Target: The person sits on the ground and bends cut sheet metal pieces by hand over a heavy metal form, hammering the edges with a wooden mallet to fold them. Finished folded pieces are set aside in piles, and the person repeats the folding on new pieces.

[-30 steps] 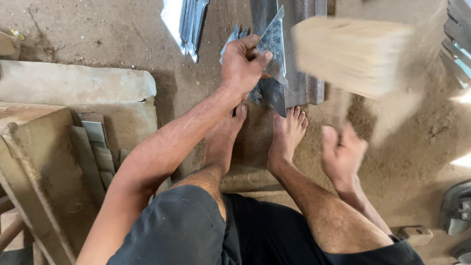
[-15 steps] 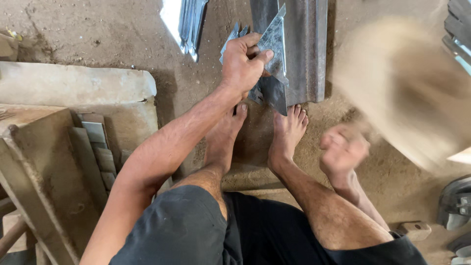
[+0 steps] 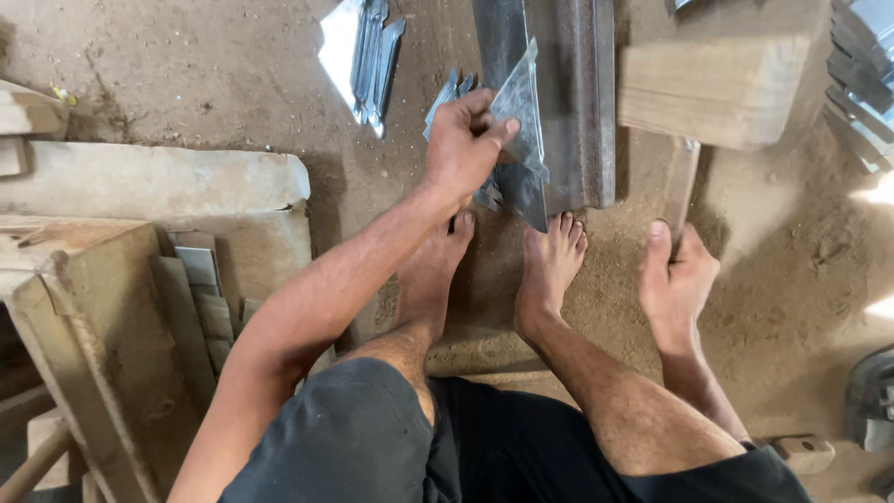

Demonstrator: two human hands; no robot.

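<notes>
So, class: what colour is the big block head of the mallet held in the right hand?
Pale tan bare wood; the mallet head shows in the head view, gripped by the right hand.

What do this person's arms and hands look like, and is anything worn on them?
Both arms are bare to where the picture ends: no sleeves, gloves, watch or rings show. The left hand and right hand are uncovered, with short nails on the fingers. The forearms are hairy. Dark grey shorts are worn; the feet are bare.

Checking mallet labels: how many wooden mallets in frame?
1. The wooden mallet is at upper right, its handle gripped by the right hand. The left hand holds a bent metal sheet piece. Others may lie out of frame.
</notes>
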